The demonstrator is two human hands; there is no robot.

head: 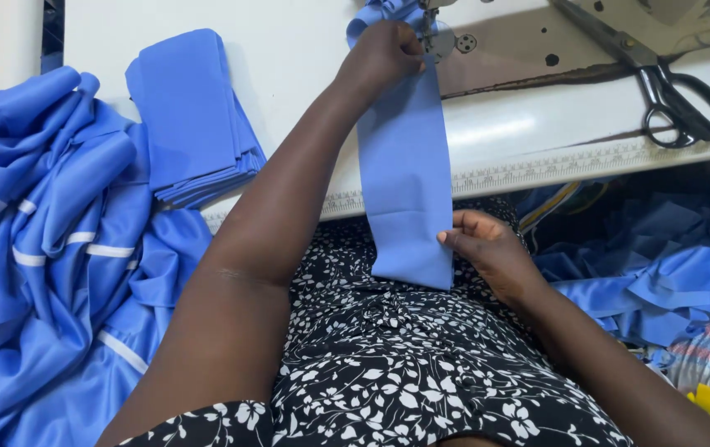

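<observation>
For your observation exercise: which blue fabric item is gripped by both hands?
The long flat blue fabric strip, hanging over the table edge; left hand holds its top, right hand its lower edge.

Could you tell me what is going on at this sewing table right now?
A person in a black floral-print garment holds a long blue fabric strip over the edge of the white sewing table. The left hand presses the strip's top end by the sewing machine's needle area, while the right hand pinches its lower edge. A stack of folded blue fabric pieces lies on the table's left, black-handled scissors on its right, and blue garments with white stripes are heaped beside the person.
</observation>
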